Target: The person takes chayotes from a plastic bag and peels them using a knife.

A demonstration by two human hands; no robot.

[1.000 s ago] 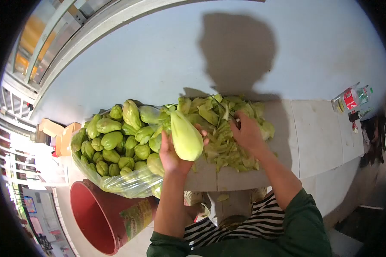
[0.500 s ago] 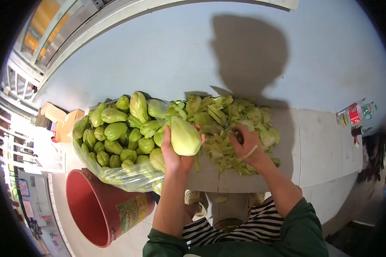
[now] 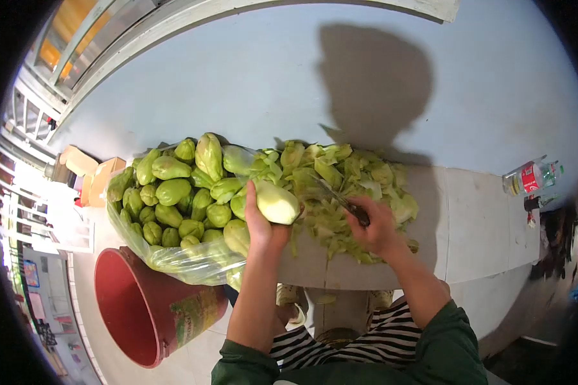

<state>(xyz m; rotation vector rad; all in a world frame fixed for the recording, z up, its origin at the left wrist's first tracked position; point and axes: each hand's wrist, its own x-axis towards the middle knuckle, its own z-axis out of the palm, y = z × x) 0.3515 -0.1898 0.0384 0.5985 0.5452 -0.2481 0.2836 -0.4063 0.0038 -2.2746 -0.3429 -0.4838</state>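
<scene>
My left hand is closed around a peeled, pale green chayote, holding it over the ledge. In my right hand is a peeler with a dark handle, its narrow metal end pointing up and left. The peeler is apart from the chayote. A broad heap of green peelings lies under and around the peeler, against the wall. To the left, many unpeeled chayotes fill an open clear plastic bag.
A red bucket lies tilted with its mouth toward the left, below the bag. Cardboard boxes stand at the far left. Plastic bottles sit at the right end of the tiled ledge. A pale wall rises behind.
The chayote has turned and tipped in my left hand, its lower end shifting slightly. My right hand has rotated, so the peeler's metal end and handle show more clearly.
</scene>
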